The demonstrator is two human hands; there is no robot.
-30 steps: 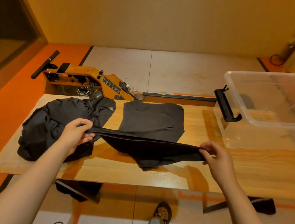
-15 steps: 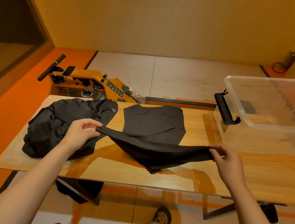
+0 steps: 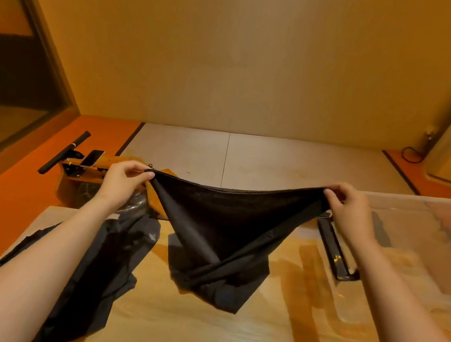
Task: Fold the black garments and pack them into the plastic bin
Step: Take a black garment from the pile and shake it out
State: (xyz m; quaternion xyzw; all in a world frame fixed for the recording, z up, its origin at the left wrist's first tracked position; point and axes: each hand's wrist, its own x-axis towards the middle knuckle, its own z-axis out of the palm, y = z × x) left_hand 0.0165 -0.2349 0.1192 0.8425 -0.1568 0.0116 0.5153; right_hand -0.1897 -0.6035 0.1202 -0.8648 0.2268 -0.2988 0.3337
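Garment point(image 3: 223, 225) before rowing machine point(image 3: 76, 171); bin point(image 3: 412, 199) right

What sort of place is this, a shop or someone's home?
Likely a spare room or home gym, not certain: what looks like a rowing machine lies on the floor behind a wooden table, against bare walls.

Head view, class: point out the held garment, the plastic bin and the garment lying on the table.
held garment point(image 3: 221, 224), head view, hanging middle.
plastic bin point(image 3: 423, 202), head view, far rim.
lying garment point(image 3: 112, 256), head view, crumpled middle.
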